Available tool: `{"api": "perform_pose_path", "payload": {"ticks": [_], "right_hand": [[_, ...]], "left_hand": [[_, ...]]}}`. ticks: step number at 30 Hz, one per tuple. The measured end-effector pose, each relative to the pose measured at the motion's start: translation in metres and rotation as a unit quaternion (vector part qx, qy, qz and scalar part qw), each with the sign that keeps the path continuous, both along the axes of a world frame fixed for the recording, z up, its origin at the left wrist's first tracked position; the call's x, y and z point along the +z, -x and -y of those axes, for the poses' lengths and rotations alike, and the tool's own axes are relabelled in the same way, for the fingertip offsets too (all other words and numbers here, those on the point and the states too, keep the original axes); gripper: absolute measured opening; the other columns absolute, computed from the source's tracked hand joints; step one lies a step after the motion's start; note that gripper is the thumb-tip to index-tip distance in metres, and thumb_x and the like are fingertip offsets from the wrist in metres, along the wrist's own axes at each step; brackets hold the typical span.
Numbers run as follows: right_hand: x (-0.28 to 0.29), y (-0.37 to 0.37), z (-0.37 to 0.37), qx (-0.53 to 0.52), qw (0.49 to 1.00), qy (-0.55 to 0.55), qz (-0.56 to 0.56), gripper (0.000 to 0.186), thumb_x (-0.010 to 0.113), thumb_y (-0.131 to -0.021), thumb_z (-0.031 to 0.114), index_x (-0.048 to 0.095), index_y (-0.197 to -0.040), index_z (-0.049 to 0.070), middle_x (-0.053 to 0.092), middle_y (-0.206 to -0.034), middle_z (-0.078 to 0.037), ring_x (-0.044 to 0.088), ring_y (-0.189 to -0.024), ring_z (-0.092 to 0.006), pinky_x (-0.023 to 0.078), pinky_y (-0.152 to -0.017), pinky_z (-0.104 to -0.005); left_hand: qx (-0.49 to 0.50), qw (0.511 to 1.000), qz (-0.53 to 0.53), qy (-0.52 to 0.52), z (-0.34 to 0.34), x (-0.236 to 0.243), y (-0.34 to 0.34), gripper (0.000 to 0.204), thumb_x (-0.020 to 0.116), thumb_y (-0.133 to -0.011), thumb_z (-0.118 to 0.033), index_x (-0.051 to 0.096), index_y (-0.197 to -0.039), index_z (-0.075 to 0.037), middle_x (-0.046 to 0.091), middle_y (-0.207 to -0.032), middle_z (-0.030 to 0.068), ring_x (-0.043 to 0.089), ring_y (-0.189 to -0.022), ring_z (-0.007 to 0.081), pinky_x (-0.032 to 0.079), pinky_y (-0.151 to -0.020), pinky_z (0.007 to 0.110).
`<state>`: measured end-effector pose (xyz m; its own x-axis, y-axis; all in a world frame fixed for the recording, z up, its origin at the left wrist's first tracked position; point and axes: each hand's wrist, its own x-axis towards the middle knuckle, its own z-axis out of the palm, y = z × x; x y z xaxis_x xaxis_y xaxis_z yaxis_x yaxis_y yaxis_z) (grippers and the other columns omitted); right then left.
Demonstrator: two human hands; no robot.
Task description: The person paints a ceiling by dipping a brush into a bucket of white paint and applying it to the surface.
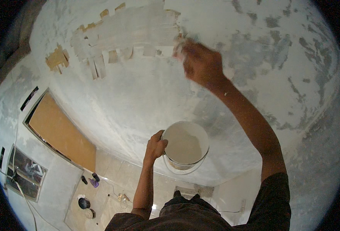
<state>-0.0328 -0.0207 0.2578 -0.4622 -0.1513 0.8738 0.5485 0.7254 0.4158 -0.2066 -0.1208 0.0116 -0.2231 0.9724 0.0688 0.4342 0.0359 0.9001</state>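
My left hand is closed on the rim of a white bucket, held out in front of my body. Pale, off-white liquid or paste shows inside it, and its handle hangs down. Higher up, my right hand is closed around something small and pale, pressed near or against the wall; motion blur hides what it is. Beside those fingers, a ragged light-grey patch spreads leftward across the wall, with tan-yellow edges and strip-like ends below.
The surrounding white wall has grey blotches. At left are a tan door and a window with cables nearby. Far below, the tiled floor holds slippers, a dark container and a power strip.
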Motion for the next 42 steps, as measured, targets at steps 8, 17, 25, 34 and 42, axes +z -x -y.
{"api": "perform_pose_path", "payload": {"ticks": [8, 17, 25, 34, 42], "right_hand": [[-0.134, 0.017, -0.022, 0.064, 0.975, 0.046, 0.206, 0.020, 0.067, -0.073, 0.010, 0.065, -0.093, 0.013, 0.062, -0.091, -0.003, 0.065, -0.081, -0.0223, 0.057, -0.063, -0.0339], [0.029, 0.023, -0.017, 0.130, 0.989, 0.009, -0.075, 0.012, 0.062, -0.079, 0.011, 0.062, -0.091, 0.009, 0.065, -0.086, -0.009, 0.065, -0.071, -0.0299, 0.055, -0.063, -0.0401], [-0.096, 0.012, -0.042, 0.059, 0.970, -0.053, 0.228, 0.024, 0.071, -0.069, 0.014, 0.069, -0.093, 0.016, 0.065, -0.103, 0.000, 0.065, -0.094, -0.0223, 0.058, -0.077, -0.0329], [0.003, 0.041, -0.045, 0.152, 0.984, 0.094, -0.030, 0.008, 0.061, -0.089, 0.014, 0.060, -0.092, 0.006, 0.067, -0.081, -0.010, 0.067, -0.067, -0.0263, 0.054, -0.060, -0.0361], [-0.026, 0.023, -0.035, 0.040, 0.989, -0.075, 0.122, 0.033, 0.072, -0.069, 0.008, 0.067, -0.101, 0.009, 0.065, -0.104, -0.013, 0.067, -0.086, -0.0249, 0.057, -0.071, -0.0374]], "left_hand": [[0.003, 0.999, 0.038, 0.021, 0.001, -0.001, -0.002, 0.050, 0.051, -0.066, -0.018, 0.062, -0.112, -0.001, 0.066, -0.089, 0.0227, 0.065, -0.083, 0.0362, 0.050, -0.077, 0.042], [0.023, 0.999, -0.022, -0.003, 0.002, -0.007, 0.002, 0.051, 0.051, -0.067, -0.021, 0.061, -0.113, -0.002, 0.066, -0.099, 0.0234, 0.063, -0.094, 0.0384, 0.048, -0.084, 0.043], [0.009, 1.000, 0.003, 0.016, -0.001, -0.008, -0.003, 0.053, 0.052, -0.067, -0.020, 0.061, -0.116, -0.003, 0.065, -0.102, 0.0240, 0.062, -0.095, 0.0396, 0.048, -0.086, 0.043], [0.022, 1.000, -0.012, -0.009, -0.001, -0.017, -0.004, 0.053, 0.052, -0.067, -0.021, 0.061, -0.115, -0.002, 0.065, -0.102, 0.0246, 0.062, -0.096, 0.0394, 0.048, -0.085, 0.043], [0.019, 1.000, 0.024, -0.001, -0.005, -0.022, -0.008, 0.052, 0.052, -0.069, -0.022, 0.059, -0.117, -0.001, 0.065, -0.103, 0.0251, 0.062, -0.098, 0.0399, 0.047, -0.086, 0.044]]}}
